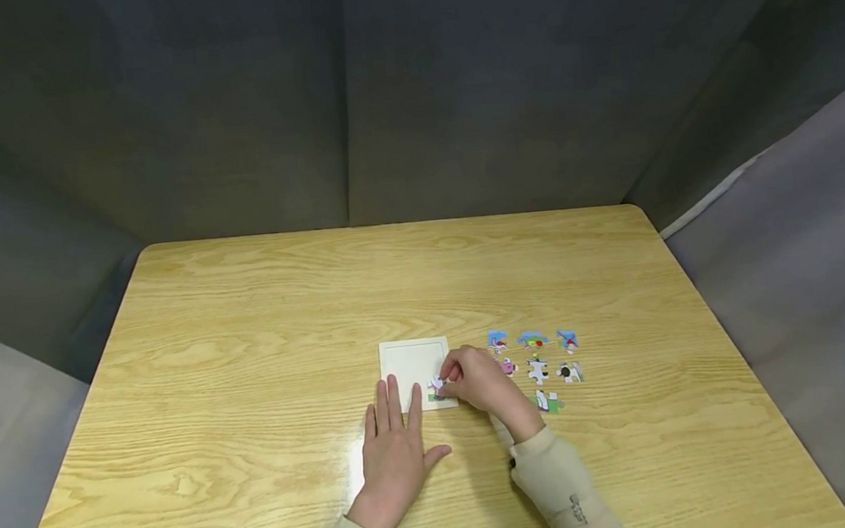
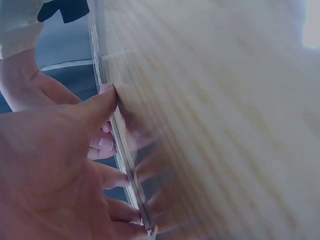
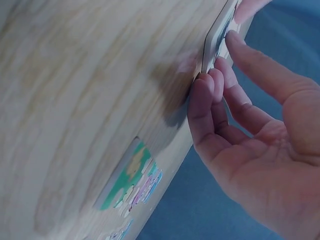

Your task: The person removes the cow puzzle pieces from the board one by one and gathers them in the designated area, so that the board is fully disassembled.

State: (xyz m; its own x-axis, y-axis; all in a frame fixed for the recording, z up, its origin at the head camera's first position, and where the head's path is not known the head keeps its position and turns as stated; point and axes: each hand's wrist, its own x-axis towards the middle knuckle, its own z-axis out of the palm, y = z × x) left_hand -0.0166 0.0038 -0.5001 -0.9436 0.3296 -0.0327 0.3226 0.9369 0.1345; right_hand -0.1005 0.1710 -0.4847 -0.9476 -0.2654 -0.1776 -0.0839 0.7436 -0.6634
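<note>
A white square puzzle tray (image 1: 404, 365) lies on the wooden table with a jigsaw piece (image 1: 434, 386) at its lower right corner. My right hand (image 1: 478, 379) reaches in from the right and pinches that piece between thumb and index finger. Seen from the right wrist, its other fingers (image 3: 204, 102) curl beside the tray's edge. My left hand (image 1: 394, 458) lies palm down with straight, spread fingers, their tips over the tray's lower left part and the thumb pointing right.
Several loose jigsaw pieces (image 1: 538, 370) with coloured prints lie in rough rows right of the tray. A green-edged piece (image 1: 547, 402) is the nearest of them to my right forearm. Dark grey curtains (image 1: 235, 105) stand behind the table (image 1: 213, 328) and at its sides.
</note>
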